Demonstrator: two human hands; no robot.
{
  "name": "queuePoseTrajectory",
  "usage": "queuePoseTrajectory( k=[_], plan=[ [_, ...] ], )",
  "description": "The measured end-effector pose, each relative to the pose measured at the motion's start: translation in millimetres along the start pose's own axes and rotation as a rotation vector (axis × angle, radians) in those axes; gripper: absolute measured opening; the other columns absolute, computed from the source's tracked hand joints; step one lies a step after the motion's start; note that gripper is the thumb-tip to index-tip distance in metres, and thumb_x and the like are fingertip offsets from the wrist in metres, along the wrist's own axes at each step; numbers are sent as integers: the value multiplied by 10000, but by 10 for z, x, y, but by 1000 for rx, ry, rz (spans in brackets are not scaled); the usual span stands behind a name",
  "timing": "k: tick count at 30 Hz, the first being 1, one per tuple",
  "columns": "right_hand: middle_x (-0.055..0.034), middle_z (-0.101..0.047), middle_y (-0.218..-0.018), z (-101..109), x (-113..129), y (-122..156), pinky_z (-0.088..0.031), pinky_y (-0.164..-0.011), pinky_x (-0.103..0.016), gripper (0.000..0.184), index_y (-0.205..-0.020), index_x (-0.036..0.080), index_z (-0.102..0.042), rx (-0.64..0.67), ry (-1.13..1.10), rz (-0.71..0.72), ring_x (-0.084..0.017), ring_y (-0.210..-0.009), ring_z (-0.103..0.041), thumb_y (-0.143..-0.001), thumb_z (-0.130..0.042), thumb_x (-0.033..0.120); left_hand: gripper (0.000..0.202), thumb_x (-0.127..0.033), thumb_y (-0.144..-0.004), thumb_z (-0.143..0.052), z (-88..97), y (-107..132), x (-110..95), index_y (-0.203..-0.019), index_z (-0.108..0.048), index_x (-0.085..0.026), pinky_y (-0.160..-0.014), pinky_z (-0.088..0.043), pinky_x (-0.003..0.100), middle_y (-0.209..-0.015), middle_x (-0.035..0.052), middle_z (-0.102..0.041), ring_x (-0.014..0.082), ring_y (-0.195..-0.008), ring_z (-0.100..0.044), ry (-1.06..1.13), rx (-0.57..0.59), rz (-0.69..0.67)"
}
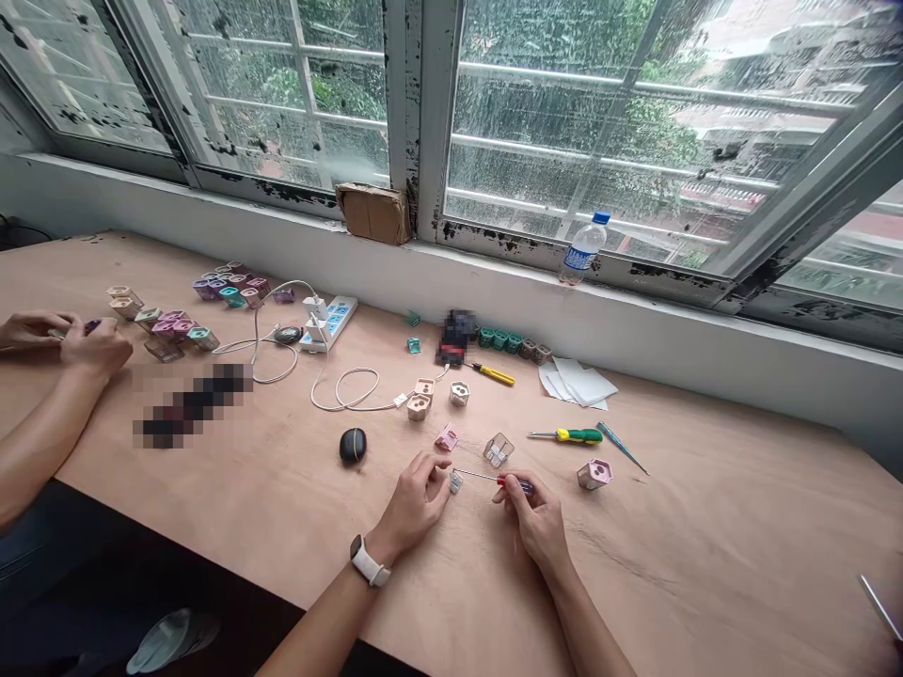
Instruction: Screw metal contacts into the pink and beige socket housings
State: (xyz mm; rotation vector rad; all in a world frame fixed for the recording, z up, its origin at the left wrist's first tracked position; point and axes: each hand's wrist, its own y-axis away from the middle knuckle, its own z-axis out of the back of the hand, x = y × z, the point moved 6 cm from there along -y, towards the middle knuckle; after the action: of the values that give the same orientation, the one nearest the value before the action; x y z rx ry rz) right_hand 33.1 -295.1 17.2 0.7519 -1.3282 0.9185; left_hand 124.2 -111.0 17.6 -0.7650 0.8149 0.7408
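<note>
My left hand (416, 498) pinches a small grey part (455, 482) against the wooden table (670, 564). My right hand (532, 512) grips a small screwdriver with a red handle (504, 480); its thin shaft points left and its tip meets the small part. A clear plastic cube housing (498, 449) and a pink piece (446, 437) lie just beyond my hands. A pink cube with a hole (594, 473) sits to the right of my right hand. A white watch (370, 562) is on my left wrist.
A green-yellow screwdriver (568, 435), tweezers (621, 447), a yellow screwdriver (494, 374), white papers (578, 384), beige cubes (423, 400), a black oval case (353, 445) and a power strip (328, 322) lie farther back. Another person's hands (77, 338) work at far left beside several coloured cubes (176, 329). A bottle (582, 249) stands on the sill.
</note>
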Motion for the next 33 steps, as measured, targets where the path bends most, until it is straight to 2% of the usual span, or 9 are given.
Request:
queuePoseTrajectory(
  k=[8, 23, 33],
  plan=[
    [-61, -677, -634, -18, 15, 2, -458, -504, -248, 464, -853, 149, -689, 27, 1, 2, -148, -533, -563, -845, -630, 609, 124, -270, -923, -566, 7, -4, -12, -992, -651, -212, -701, -513, 295, -913, 52, -607, 157, -741, -582, 55, 23, 6],
    [-52, -673, -639, -22, -64, 10, -434, -514, -234, 408, -878, 149, -684, 63, -10, -10, -136, -540, -549, -879, -622, 553, 129, -288, -923, -584, 36, -12, -47, -904, -673, -197, -614, -458, 256, -828, 37, -606, 145, -685, -568, 69, 17, 23],
    [-49, -665, -628, -1, -50, 13, -435, -524, -228, 419, -848, 149, -680, 26, -19, -21, -138, -554, -563, -872, -627, 564, 111, -248, -893, -626, 30, -17, -40, -813, -669, -183, -619, -439, 248, -798, 28, -618, 140, -680, -566, 38, 20, 39]
  ],
)
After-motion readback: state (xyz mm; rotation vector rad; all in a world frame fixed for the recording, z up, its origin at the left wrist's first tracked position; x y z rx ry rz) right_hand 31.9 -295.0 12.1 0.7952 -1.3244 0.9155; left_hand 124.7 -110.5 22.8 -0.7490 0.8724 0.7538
